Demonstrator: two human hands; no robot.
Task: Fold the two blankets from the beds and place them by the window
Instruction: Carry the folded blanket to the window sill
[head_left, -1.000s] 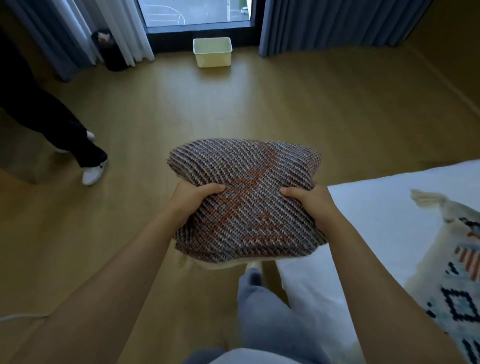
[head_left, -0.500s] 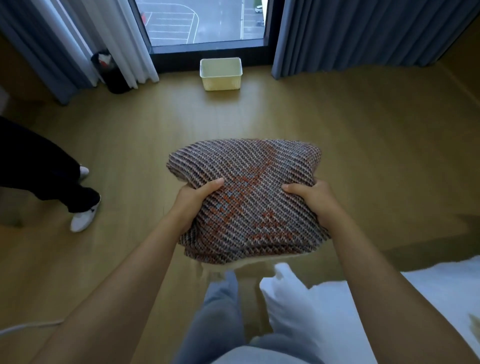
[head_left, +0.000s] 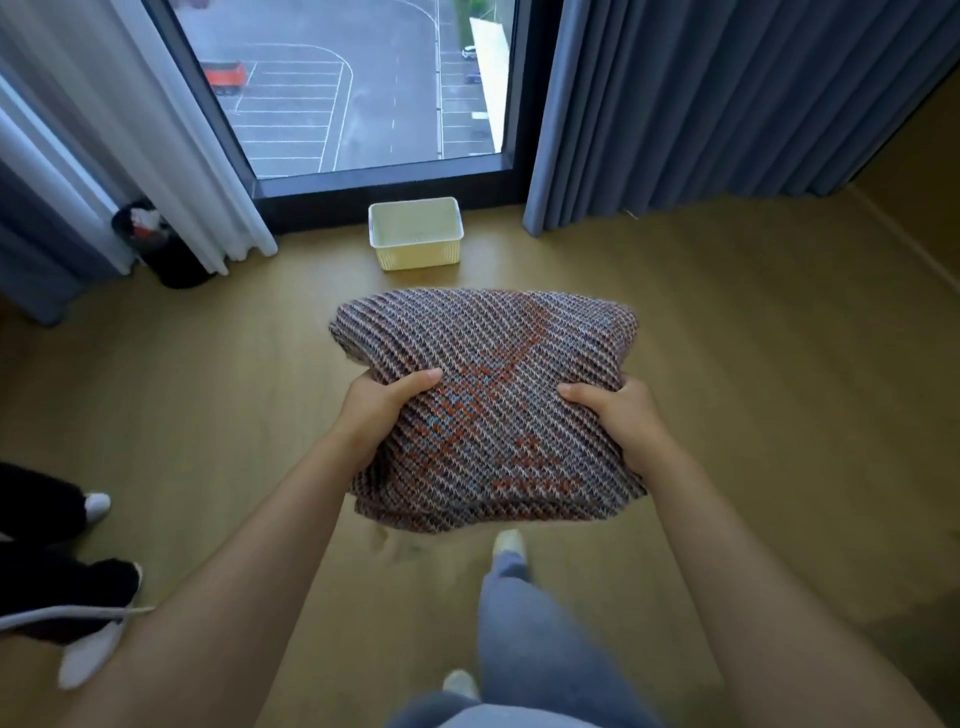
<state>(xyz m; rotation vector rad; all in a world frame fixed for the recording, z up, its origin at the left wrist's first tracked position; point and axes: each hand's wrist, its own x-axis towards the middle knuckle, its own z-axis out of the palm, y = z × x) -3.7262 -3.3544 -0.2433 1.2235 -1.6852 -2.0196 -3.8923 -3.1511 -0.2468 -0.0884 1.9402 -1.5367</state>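
Note:
A folded knitted blanket (head_left: 488, 364), grey-purple with orange patches, hangs in the air in front of me above the wooden floor. My left hand (head_left: 382, 410) grips its left edge, thumb on top. My right hand (head_left: 621, 415) grips its right edge the same way. The window (head_left: 358, 88) lies straight ahead, its dark sill at floor level. The second blanket and the beds are out of view.
A pale yellow plastic basket (head_left: 415, 236) stands on the floor under the window. A black bin (head_left: 166, 249) sits by the white curtain (head_left: 130, 130); blue curtains (head_left: 701, 104) hang right. Another person's legs (head_left: 47, 545) stand at left, beside a grey cable (head_left: 62, 618).
I have walked toward the window carrying the blanket: the basket and sill are nearer, the bed has dropped out of view, and the other person's legs are now beside me.

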